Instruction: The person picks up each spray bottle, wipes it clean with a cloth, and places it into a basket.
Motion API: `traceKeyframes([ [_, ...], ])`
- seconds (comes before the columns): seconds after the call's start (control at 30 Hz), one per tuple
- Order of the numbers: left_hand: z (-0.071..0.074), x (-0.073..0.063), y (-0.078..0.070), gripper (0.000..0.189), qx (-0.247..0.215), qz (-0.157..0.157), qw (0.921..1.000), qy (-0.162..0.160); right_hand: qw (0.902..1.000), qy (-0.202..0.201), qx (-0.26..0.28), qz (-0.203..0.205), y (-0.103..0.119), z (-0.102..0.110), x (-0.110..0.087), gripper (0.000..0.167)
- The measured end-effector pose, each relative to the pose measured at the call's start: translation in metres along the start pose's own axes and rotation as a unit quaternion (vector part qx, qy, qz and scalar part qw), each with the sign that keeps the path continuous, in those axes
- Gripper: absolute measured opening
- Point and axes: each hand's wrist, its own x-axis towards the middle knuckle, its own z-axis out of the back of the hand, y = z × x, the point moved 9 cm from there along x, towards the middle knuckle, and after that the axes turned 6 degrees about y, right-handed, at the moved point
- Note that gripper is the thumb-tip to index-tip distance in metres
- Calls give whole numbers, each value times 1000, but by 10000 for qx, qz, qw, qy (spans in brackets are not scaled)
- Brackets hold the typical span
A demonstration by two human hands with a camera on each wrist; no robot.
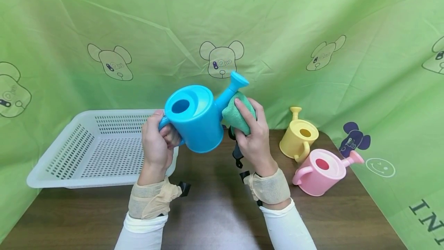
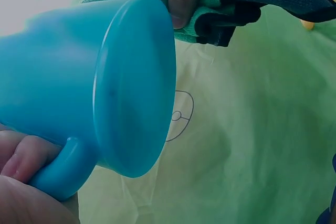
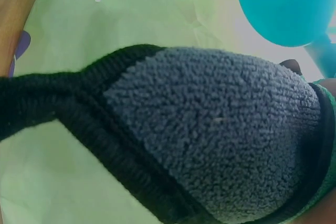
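Observation:
My left hand point(image 1: 157, 142) grips the handle of a blue watering can point(image 1: 199, 126), held up above the table and tilted with its spout to the upper right. The can's flat base point(image 2: 139, 87) faces the left wrist view. In my right hand point(image 1: 254, 138) is a bunched green cloth point(image 1: 239, 113), held against the spout just below its flared head. The cloth's grey side with black edging point(image 3: 210, 129) fills the right wrist view, and its dark end hangs below the hand in the head view.
A white slotted basket point(image 1: 52, 171) stands at the left on the brown wooden table point(image 1: 211, 211). To the right are a yellow watering can point(image 1: 291, 140) and a pink watering can point(image 1: 317, 180), close together. A green printed curtain point(image 1: 277, 22) surrounds the table's back and sides.

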Motion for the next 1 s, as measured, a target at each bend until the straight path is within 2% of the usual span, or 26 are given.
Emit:
traceKeyframes([
  [0.17, -3, -1, 0, 50, -34, -29, 10000, -42, 9996, -281, -32, 23, 0, 0, -1, 75],
  [0.37, -7, -1, 2, 50, -231, 59, 9997, 76, 9963, -826, -140, 191, 3, 4, -4, 77],
  [0.5, -10, 0, 3, 49, -348, 188, 9986, 342, 9922, -1204, -148, 284, 3, 10, -6, 76],
  [0.6, -12, 0, 5, 49, -516, 397, 9960, 606, 9894, -1395, -130, 391, 4, 13, -7, 74],
  [0.8, -15, -3, 8, 50, -895, 775, 9889, 902, 9859, -1554, -24, 623, 8, 15, -9, 77],
  [1.0, -15, -3, 12, 50, -1155, 991, 9847, 851, 9873, -1434, 50, 676, 9, 14, -8, 77],
])
